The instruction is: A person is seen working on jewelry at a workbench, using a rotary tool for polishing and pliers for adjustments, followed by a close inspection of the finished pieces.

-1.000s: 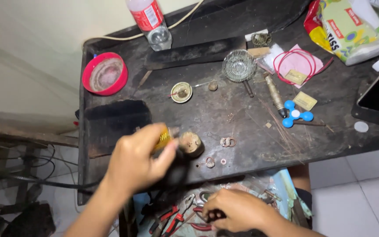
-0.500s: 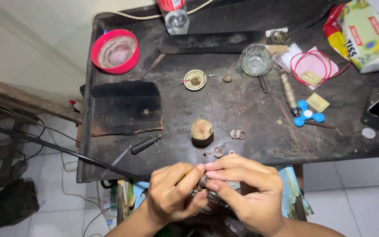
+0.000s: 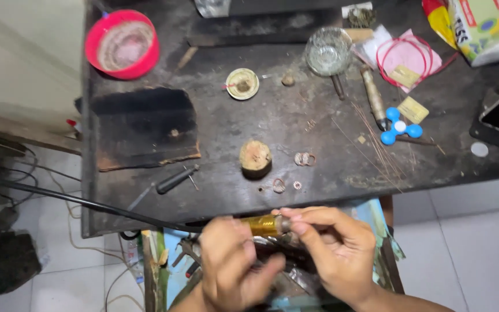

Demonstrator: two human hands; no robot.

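Your two hands meet just below the near edge of the dark, scorched table [image 3: 295, 115], and between them you hold a small brass-coloured cylinder [image 3: 263, 225] lying level. Your left hand [image 3: 235, 263] has its fingers curled shut around the cylinder's left end, where a black hose [image 3: 76, 200] runs off to the left along the table edge. Your right hand [image 3: 333, 254] pinches the cylinder's right tip, thumb and forefinger closed on a small dark piece there; you cannot tell from this view what that piece is. Taking the short wooden stump [image 3: 255, 158] on the table as your landmark, the cylinder sits below it, off the table edge and over an open drawer of tools. Just right of the stump lie a few small metal rings [image 3: 304, 159], with two more below it near the edge. Left of the stump rests a black-handled tool [image 3: 175, 181], and beyond that a charred block [image 3: 142, 127]. Above the stump sits a small round tin [image 3: 242, 84], with a glass dish [image 3: 328, 52] up to the right and a red bowl [image 3: 122, 43] far up to the left. A blue spinner toy [image 3: 398, 127] lies well to the stump's right.
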